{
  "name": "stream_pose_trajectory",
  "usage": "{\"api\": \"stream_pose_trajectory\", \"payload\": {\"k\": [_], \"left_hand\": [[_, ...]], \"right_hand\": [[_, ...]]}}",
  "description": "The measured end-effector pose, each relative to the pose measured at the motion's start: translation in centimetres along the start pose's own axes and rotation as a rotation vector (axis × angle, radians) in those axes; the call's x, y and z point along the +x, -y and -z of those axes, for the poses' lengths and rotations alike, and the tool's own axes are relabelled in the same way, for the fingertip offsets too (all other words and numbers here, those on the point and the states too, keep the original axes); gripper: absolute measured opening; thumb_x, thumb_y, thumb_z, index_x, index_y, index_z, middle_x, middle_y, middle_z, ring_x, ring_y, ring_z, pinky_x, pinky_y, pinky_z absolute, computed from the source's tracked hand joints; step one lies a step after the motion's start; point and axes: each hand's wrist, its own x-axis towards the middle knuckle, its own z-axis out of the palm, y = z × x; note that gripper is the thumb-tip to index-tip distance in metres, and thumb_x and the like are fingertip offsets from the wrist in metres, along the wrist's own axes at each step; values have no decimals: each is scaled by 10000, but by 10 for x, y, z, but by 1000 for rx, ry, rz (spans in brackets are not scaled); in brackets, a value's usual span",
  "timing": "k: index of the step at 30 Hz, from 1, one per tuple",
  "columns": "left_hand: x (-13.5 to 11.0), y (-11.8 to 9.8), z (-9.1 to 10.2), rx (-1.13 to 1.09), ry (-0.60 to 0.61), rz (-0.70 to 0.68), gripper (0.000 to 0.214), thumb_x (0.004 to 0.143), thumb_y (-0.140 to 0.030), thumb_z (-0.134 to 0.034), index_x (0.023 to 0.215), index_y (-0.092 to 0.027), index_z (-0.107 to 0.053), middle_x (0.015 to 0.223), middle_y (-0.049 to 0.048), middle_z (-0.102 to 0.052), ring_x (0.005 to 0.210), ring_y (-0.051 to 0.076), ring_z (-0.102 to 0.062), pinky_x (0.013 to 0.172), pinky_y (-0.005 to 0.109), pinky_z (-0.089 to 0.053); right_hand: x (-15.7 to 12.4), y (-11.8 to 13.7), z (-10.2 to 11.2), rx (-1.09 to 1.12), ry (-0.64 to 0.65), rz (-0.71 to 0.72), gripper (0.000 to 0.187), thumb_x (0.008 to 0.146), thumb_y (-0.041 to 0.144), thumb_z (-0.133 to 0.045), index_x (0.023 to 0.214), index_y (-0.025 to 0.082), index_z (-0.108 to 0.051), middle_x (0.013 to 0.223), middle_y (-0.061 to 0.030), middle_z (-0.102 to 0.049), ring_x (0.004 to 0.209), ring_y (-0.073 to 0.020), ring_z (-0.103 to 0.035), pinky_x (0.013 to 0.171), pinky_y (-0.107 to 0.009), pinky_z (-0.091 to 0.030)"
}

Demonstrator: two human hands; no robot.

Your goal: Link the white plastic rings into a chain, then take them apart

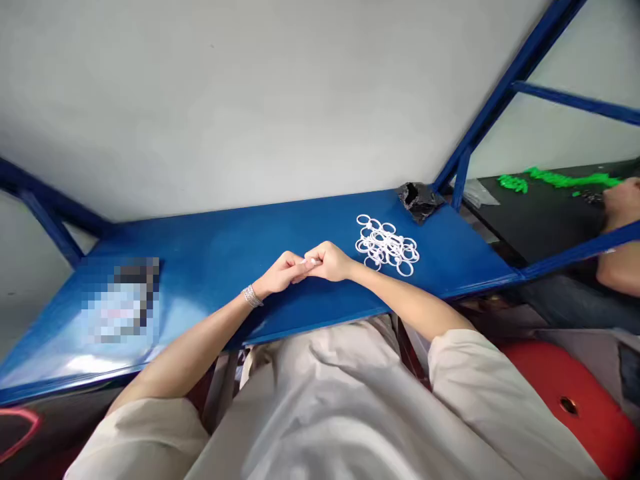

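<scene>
My left hand (281, 273) and my right hand (330, 261) meet over the middle of the blue table (210, 267). Both are closed in a pinch on a small white piece (309, 263) held between the fingertips; it is too small to name. A silver bracelet (252, 296) sits on my left wrist. A pile of several white plastic rings (386, 245) lies on the table just right of my right hand, not touched.
A crumpled black bag (419, 199) rests at the table's far right corner. A blurred patch (123, 300) covers something on the left. Another person's arm (617, 267) works at a dark table with green pieces (560, 179). A red stool (565, 400) stands lower right.
</scene>
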Motion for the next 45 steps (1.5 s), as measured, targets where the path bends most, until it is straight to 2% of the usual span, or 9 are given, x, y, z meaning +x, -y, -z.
{"api": "stream_pose_trajectory", "payload": {"k": [5,9,13,17,25,32,35,40,45], "left_hand": [[-2,5,3,11,33,-11,771,926,-760,-634,477,-167,-431,450,-12,-402,446,63,-321,471,259,-252],[-1,10,6,57,-22,-37,694,965,-719,-614,569,-160,-502,506,1,-483,479,77,-392,492,247,-301],[3,13,6,-23,-159,-43,505,968,-651,-666,851,-163,-615,559,-41,-497,490,91,-449,496,233,-388],[5,13,4,-78,-215,-62,424,971,-571,-708,1053,-166,-616,613,-72,-485,470,78,-450,471,220,-401],[4,14,0,-120,-222,-50,432,940,-452,-775,1203,-183,-562,593,-116,-424,435,58,-409,456,202,-361],[4,14,0,-72,-196,31,595,954,-502,-735,1387,-161,-509,564,-113,-444,423,84,-433,460,220,-348],[4,17,1,32,-178,24,517,969,-518,-709,1304,-156,-553,571,-98,-440,440,88,-418,465,231,-324],[3,18,0,377,-111,-80,476,993,-541,-657,729,-184,-485,564,-63,-356,518,71,-283,520,253,-256],[1,12,-1,414,-54,-99,464,1062,-563,-512,977,-145,-695,632,-30,-497,544,92,-386,547,242,-340]], "right_hand": [[0,-2,5,-8,99,15,612,798,553,-779,552,207,-339,574,75,-274,586,-69,-250,566,-268,-222],[2,-7,18,-54,7,39,594,792,551,-831,597,205,-390,583,77,-347,581,-73,-295,548,-249,-248],[4,-6,29,87,-69,1,402,875,559,-771,890,179,-641,727,16,-615,597,-110,-503,539,-250,-433],[4,-2,32,133,-133,-4,402,916,558,-743,980,166,-685,799,-16,-682,612,-129,-606,590,-285,-541],[2,-5,30,-109,-291,47,387,962,559,-709,968,176,-765,1046,-62,-648,650,-108,-590,590,-286,-500],[-1,7,35,-214,-290,101,411,1058,509,-579,905,173,-761,876,-40,-636,668,-125,-528,647,-296,-451],[-2,7,33,-118,-256,76,393,1003,533,-647,916,171,-770,893,-50,-689,659,-127,-555,598,-283,-435],[0,1,25,55,-164,-45,387,892,548,-762,926,162,-757,796,-29,-726,555,-112,-557,519,-260,-436],[2,1,26,124,-138,-93,414,797,557,-844,846,156,-753,702,-16,-718,519,-111,-571,487,-242,-440]]}}
